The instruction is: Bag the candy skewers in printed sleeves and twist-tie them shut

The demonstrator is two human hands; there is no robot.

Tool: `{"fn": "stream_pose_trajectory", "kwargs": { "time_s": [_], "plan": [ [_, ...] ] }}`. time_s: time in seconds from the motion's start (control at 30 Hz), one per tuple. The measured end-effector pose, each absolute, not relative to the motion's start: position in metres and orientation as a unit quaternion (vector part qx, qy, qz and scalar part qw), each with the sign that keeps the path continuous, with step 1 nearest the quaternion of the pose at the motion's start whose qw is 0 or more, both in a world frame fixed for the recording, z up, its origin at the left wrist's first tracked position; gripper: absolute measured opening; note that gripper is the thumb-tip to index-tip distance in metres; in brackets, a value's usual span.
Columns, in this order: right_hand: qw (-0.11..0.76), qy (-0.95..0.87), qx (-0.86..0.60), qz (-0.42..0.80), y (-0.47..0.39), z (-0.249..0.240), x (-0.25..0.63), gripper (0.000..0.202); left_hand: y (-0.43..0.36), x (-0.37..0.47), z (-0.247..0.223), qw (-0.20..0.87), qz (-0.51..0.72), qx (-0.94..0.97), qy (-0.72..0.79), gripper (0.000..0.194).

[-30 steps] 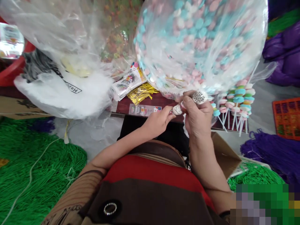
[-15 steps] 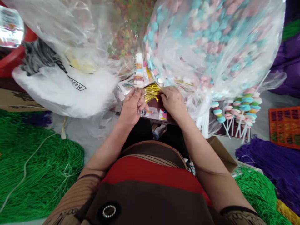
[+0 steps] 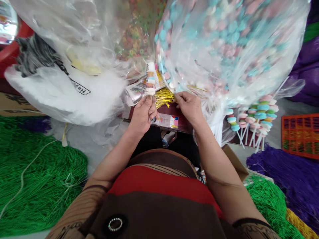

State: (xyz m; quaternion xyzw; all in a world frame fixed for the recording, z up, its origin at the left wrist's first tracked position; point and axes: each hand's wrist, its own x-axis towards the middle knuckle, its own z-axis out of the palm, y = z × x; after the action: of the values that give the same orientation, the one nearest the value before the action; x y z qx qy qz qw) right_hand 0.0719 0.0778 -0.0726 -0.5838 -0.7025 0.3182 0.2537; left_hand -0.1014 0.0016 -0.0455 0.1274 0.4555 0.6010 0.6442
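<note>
My left hand is closed in a pinch around the bottom of a candy skewer. The skewer stands up from my fingers in a clear printed wrapper, with white, orange and blue candies inside. A pile of gold twist ties lies between my two hands. At the pile's right end, the thumb and fingers of my right hand are pinched together; what they hold, if anything, is hidden. Printed clear wrappers lie just behind my left hand. On the dark red table edge, a printed strip sits below the ties.
A big clear bag of pink, blue and white candies fills the back right. Ring candies in plastic stand behind, and a white bag sits left. Finished-looking candy skewers lie right, near an orange crate and green strands.
My right hand has drawn slightly right, away from the twist ties, its fingers still pinched. My left hand keeps its hold on the candy skewer. The whole view has shifted a little.
</note>
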Motion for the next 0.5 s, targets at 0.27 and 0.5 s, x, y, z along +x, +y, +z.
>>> {"fn": "stream_pose_trajectory", "kwargs": {
  "time_s": [0.27,0.5],
  "plan": [
    [0.434,-0.561,-0.562,0.425,0.060,-0.055,0.084,0.019,0.001,-0.094,-0.049,0.643,0.593,0.155,0.460,0.027],
    [0.460,-0.565,-0.531,0.433,0.025,-0.047,0.075,0.024,-0.003,-0.064,-0.044,0.682,0.521,0.197,0.473,0.016]
  ]
}}
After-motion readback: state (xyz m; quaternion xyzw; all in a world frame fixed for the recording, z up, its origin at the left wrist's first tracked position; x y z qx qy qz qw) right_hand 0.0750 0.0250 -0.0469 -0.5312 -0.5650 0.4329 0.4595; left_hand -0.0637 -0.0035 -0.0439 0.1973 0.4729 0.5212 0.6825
